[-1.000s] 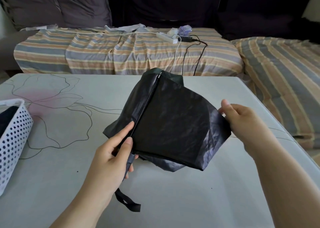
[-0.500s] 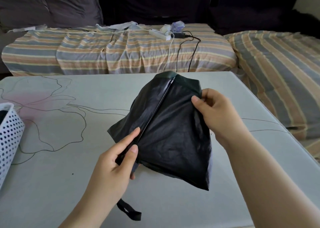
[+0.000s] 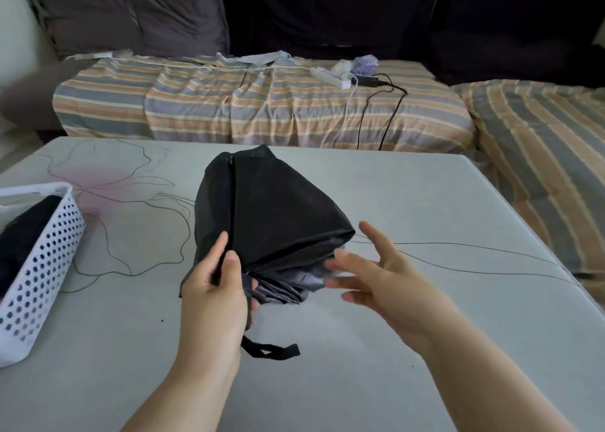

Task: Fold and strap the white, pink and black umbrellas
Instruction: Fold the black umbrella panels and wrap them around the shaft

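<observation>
The black umbrella [image 3: 275, 208] is held above the grey table [image 3: 425, 202], its tip pointing away from me and its loose canopy bunched into folds. My left hand [image 3: 216, 287] grips it near the handle end, thumb lying along a rib. A black wrist loop [image 3: 271, 349] hangs from below that hand onto the table. My right hand [image 3: 373, 274] is at the lower right edge of the canopy, fingers spread and blurred, close to the grey inner folds and holding nothing. No white or pink umbrella is in sight.
A white perforated basket [image 3: 39, 267] with something dark inside stands at the table's left edge. Behind the table is a striped sofa [image 3: 262, 110] with a power strip [image 3: 330, 77] and cables. A second striped cushion [image 3: 540, 143] lies to the right.
My right hand has let go of the canopy and dropped from its upper right edge to its lower right edge, fingers now spread. The umbrella has swung more upright in my left hand.
</observation>
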`<state>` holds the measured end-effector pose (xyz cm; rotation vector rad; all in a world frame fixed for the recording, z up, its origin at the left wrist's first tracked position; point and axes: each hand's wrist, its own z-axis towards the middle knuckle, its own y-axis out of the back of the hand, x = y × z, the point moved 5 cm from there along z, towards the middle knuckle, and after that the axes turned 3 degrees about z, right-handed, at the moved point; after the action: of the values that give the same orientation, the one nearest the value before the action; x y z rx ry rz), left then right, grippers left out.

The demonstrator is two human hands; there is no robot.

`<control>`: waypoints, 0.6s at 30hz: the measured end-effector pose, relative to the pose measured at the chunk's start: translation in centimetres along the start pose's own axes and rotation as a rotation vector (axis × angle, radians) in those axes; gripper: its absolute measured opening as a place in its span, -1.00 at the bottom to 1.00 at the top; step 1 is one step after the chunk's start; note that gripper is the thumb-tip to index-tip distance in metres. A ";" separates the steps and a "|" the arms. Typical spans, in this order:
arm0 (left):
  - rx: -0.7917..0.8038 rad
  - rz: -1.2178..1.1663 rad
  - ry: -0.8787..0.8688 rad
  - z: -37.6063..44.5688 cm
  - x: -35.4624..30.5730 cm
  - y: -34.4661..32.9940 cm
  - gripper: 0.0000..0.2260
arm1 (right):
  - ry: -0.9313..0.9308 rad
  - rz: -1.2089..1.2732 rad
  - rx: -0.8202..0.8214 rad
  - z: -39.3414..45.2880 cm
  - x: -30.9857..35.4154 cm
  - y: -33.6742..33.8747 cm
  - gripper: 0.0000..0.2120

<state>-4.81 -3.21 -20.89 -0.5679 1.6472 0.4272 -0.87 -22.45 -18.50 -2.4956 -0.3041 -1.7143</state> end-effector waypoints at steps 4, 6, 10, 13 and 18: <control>0.032 0.066 -0.052 -1.0 0.1 -0.8 -0.71 | 0.060 0.043 -0.115 1.1 0.0 -0.3 -0.41; 0.046 0.114 -0.094 -1.3 0.2 -1.1 -0.70 | 0.086 0.003 -0.190 1.2 0.1 -0.2 -0.57; 0.067 0.215 -0.178 -1.6 0.2 -1.3 -0.69 | 0.182 -0.139 -0.296 1.1 0.7 -0.1 -0.69; 0.077 0.197 -0.180 -1.9 -0.2 -1.5 -0.69 | 0.290 -0.183 -0.371 0.8 1.2 0.6 -0.39; 0.050 0.007 -0.056 -1.4 -0.5 -1.3 -0.71 | 0.456 -0.044 -0.398 -1.5 2.2 0.1 -0.23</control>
<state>-5.09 -5.02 -20.12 -0.5089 1.6022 0.4028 -1.44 -22.61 -15.91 -2.2316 0.0279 -2.4955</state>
